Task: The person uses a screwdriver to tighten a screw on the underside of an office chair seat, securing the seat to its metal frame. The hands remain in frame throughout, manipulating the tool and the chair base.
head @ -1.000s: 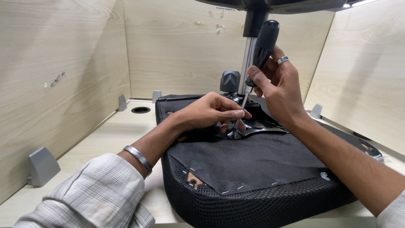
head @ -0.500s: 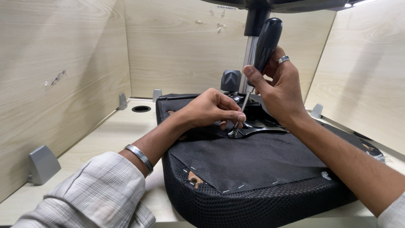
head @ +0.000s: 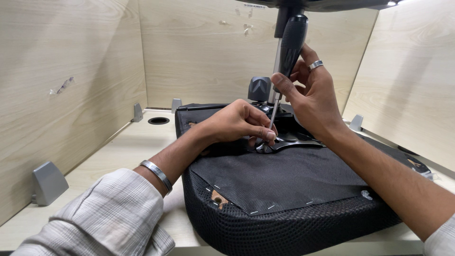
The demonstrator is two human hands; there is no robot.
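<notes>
Pale wood partition panels (head: 71,71) enclosed a light desk (head: 118,151), where an upturned black mesh seat cushion (head: 284,208) lay. The right hand (head: 313,95) gripped a black-handled screwdriver (head: 286,61) upright, tip down at the seat's metal bracket (head: 289,142). The left hand (head: 237,123) pinched its fingers closed beside the tip.

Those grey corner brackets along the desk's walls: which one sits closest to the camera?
The large grey bracket at the left wall, beside the plaid sleeve. The others stand farther back, near the rear panel.
</notes>
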